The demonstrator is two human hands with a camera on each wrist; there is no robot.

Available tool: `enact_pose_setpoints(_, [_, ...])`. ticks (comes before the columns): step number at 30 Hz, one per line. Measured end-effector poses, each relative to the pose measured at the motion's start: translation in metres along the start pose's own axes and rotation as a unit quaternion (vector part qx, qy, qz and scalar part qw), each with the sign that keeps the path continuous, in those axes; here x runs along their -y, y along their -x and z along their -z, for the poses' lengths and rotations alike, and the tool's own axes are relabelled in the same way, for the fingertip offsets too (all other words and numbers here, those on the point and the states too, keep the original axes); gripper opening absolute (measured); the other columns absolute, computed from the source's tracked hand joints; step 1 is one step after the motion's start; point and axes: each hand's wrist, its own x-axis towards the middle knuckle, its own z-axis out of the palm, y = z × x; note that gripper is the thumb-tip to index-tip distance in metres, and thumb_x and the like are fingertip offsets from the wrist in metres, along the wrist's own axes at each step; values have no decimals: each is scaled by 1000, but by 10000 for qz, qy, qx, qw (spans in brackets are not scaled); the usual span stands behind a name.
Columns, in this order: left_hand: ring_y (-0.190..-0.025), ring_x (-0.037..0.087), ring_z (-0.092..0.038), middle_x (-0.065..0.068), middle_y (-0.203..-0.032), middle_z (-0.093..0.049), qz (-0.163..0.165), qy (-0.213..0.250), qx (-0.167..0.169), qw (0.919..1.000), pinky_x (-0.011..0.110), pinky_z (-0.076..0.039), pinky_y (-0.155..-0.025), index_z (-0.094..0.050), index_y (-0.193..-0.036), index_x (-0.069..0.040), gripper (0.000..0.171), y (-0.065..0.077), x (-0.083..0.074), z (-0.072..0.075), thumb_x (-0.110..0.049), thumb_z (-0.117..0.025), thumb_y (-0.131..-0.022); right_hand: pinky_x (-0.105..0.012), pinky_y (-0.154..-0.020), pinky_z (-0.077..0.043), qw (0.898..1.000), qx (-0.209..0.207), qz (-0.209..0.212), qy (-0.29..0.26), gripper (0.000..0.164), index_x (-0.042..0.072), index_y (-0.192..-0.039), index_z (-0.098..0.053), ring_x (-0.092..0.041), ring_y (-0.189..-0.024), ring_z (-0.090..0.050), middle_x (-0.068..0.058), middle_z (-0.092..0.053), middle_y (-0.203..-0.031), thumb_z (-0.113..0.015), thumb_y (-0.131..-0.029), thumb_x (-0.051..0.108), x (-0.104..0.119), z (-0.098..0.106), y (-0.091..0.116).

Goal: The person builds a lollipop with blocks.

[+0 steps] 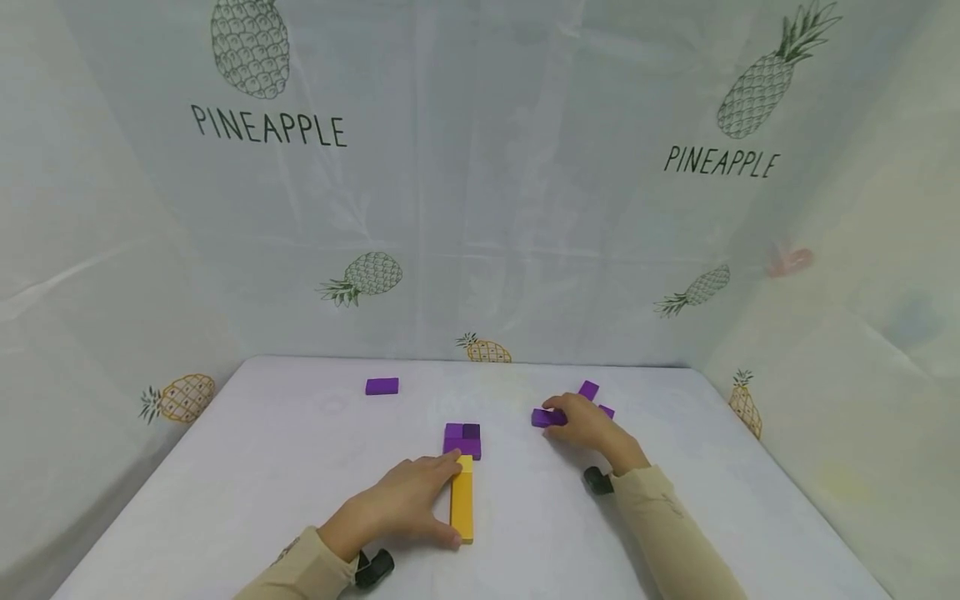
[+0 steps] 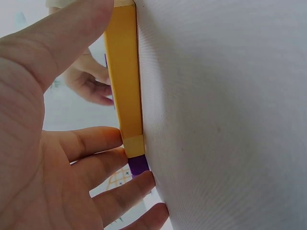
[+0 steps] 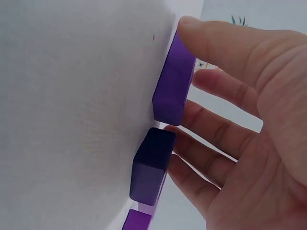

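Forearms (image 1: 675, 533) in beige fabric extend over the white surface (image 1: 225, 492), each with a dark fitting (image 1: 375, 569) at the wrist. The left hand (image 1: 405, 502) is low and palm-inward, thumb toward the near edge and fingers directed away. Its grip is widely spread along the yellow bar (image 1: 462, 504): the thumb tip is at the near end, and the index and middle fingertips are at the paler far section (image 2: 134, 146). The fingers are nearly straight and do not wrap round the bar. The bar lies flat, lengthwise to the person, with its far end against the purple cluster (image 1: 462, 447). Whether the ring finger touches that cluster cannot be determined.

The right hand (image 1: 588, 421) reaches farther out, angled inward, with the wrist above the surface. Its grip is narrow: thumb and index finger pinch a purple block (image 3: 172, 81) from opposite sides, the remaining fingers slightly bent. The pinched block is at surface level, right of the cluster and apart from it. A dark purple block (image 3: 153, 163) is just beside it, near the lower fingers. A separate purple piece (image 1: 382, 386) lies at the far left.
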Motion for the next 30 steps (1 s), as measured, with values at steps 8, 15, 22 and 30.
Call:
enact_pose_setpoints(8, [-134,28,-39,5,-153,-33,3,2,3,10000,52,-33,-106,-46,-141,-12,97,0,-2,2,-68,-72,-66,-39,-87,-49,9997,202,-63,107,50,15,-125,-63,-13,-90,-57,3,-64,-102,-79,-79,27,9,2,7])
enact_pose_setpoints(15, [-133,28,-40,5,-152,-34,-27,-56,-31,10000,52,-34,-105,-46,-141,-12,97,1,-2,1,-68,-72,-66,-38,-84,-49,9994,317,47,96,54,15,-125,-62,-13,-88,-56,3,-64,-100,-80,-76,28,19,4,13])
enact_pose_setpoints(22, [-132,28,-40,3,-152,-34,60,49,57,10000,52,-34,-105,-46,-141,-14,97,0,-3,-1,-70,-71,-65,-39,-85,-49,9990,439,73,80,56,12,-126,-62,-15,-90,-56,1,-64,-103,-81,-76,28,27,3,18])
enact_pose_setpoints(30, [-133,27,-40,3,-152,-34,96,49,59,9999,52,-34,-105,-46,-141,-15,97,0,-3,0,-70,-71,-65,-41,-91,-49,9988,409,272,92,50,6,-124,-62,-16,-95,-57,-2,-65,-108,-77,-80,23,30,0,16])
